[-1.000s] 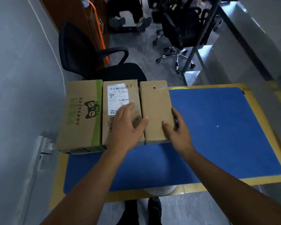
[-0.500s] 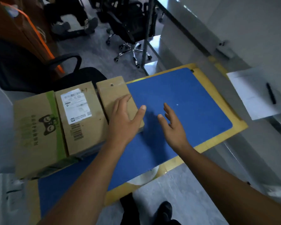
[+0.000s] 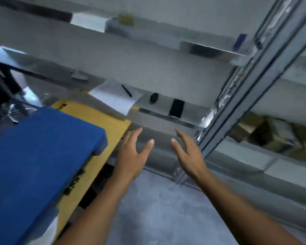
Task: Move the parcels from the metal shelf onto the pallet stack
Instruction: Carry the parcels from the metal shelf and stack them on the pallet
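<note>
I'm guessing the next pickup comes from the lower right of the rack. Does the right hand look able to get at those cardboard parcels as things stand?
Probably yes. The right hand is open and empty, and the cardboard parcels sit in an open bay. The shelf upright stands between them, so the hand must go around it.

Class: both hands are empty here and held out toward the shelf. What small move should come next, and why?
Probably reach right toward the cardboard parcels on the metal shelf. The left hand and right hand are open and empty, and the blue pallet top lies off to the left.
</note>
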Demonstrator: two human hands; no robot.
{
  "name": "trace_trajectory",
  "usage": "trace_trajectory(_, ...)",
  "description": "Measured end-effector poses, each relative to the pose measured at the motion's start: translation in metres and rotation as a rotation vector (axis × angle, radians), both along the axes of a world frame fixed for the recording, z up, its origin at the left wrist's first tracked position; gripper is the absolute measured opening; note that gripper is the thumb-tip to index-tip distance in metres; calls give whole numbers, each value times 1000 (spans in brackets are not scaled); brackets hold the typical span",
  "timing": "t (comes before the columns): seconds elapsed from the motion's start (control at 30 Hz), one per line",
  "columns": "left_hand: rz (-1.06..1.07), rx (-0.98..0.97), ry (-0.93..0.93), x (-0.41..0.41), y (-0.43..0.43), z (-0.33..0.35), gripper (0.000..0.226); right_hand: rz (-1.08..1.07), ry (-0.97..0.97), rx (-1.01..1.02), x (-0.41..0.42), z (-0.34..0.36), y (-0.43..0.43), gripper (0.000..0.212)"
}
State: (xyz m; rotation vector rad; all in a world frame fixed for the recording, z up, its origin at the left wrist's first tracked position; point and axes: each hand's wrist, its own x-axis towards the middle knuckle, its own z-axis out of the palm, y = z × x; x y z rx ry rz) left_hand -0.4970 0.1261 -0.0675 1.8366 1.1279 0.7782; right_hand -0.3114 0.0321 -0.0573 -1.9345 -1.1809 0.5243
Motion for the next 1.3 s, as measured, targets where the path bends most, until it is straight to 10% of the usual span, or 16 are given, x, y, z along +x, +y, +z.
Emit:
trace_trajectory(0.73, -787, -15, -66, 476, -299, 19, 53, -899, 83, 162, 334, 11, -386, 60)
trace_trajectory(1.3, -630, -297, -89, 760, -368, -6, 68, -1108, 116, 93, 574, -5, -452, 62)
